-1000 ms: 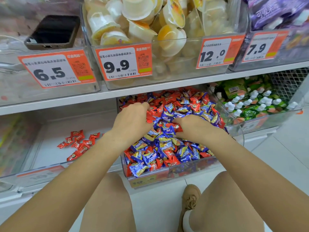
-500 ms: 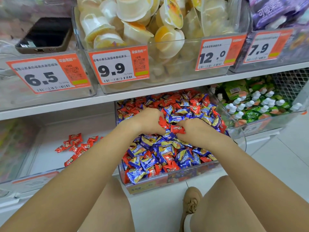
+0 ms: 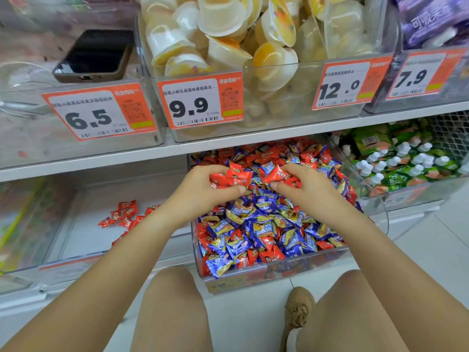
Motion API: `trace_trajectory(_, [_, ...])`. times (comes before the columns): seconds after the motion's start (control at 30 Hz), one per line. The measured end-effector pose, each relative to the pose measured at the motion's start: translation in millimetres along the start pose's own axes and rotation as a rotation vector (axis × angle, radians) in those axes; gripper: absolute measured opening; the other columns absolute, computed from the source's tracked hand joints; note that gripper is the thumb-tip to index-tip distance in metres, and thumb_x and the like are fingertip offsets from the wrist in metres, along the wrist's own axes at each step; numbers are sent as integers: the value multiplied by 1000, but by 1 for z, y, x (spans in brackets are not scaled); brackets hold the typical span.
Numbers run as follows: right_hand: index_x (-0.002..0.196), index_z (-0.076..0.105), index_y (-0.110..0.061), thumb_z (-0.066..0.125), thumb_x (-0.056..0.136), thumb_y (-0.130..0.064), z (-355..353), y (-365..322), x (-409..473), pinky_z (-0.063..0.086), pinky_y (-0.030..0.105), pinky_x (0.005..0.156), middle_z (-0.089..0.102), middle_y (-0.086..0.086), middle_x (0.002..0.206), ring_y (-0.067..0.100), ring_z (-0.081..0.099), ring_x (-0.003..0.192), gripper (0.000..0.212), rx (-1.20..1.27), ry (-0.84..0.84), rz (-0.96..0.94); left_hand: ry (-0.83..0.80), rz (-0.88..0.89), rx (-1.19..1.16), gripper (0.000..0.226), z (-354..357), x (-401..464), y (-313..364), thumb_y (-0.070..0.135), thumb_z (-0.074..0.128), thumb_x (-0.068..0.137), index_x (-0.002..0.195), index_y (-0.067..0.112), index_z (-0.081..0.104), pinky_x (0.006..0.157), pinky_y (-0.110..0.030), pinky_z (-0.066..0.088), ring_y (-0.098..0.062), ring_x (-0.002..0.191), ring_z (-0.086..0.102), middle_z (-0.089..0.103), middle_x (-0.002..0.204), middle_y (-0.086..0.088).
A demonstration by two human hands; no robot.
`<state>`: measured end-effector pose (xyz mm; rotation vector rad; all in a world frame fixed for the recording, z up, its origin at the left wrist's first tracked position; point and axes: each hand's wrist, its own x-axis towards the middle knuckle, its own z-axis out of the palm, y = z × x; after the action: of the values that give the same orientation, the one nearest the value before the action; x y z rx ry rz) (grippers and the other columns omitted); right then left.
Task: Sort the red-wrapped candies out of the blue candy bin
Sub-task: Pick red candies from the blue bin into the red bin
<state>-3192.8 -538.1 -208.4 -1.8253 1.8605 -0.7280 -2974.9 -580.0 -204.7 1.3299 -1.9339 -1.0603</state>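
While both hands hover over the clear plastic bin [image 3: 274, 275] heaped with blue and red-wrapped candies [image 3: 256, 232], the left hand [image 3: 203, 191] clutches several red ones and the right hand [image 3: 302, 189] pinches another. Left of it, a clear tray [image 3: 83, 240] holds a few loose red candies [image 3: 125, 215]; above, a dark phone [image 3: 95, 55] and pale jelly cups [image 3: 228, 34] fill the upper shelf.

The white upper shelf [image 3: 228, 146] overhangs the clear plastic candy bin's [image 3: 253, 278] rear; its front stands open from above.

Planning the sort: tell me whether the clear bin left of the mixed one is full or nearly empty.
Nearly empty: the clear plastic bin holds only a few red-wrapped candies on its bare white floor.
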Motion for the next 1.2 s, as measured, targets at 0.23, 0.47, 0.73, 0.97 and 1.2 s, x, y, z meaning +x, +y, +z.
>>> trace_trajectory(0.23, [114,57,-28,63,88,-40,38,-75,7,44,14,48,50,-7,93,5,48,64,29,403,-183,-15,66,-302,-433,22,-77,-57,-40,20,76,78,92,5,67,46,-19,34,-10,49,49,57,64,-6])
trace_trajectory(0.47, [91,64,-15,66,84,-40,131,-154,44,42,29,70,64,3,85,19,60,81,26,76,-366,-186,156,-525,-385,12,-146,-73,-94,26,69,84,92,16,67,37,-13,33,-2,44,48,58,69,-3])
trace_trajectory(0.73, [137,46,-10,46,92,-54,166,-168,68,40,33,102,48,11,141,29,45,128,63,-244,-442,-124,110,-708,-368,52,-159,-53,-131,50,46,95,132,13,50,60,-31,57,-20,80,65,62,107,-11])
trace_trajectory(0.97, [107,67,-20,56,92,-29,107,-140,22,48,30,88,69,-4,98,11,62,91,20,-40,-179,-277,305,-593,-356,41,-161,-56,-138,46,43,97,124,20,57,100,-39,31,-20,131,40,53,135,-2])
trace_trajectory(1.2, [95,64,-33,58,92,-29,54,-56,-12,48,25,80,65,-16,86,-3,59,83,8,59,-40,-124,214,-266,-24,13,-112,-74,-71,20,56,93,97,22,68,83,-19,46,-8,83,64,71,90,6])
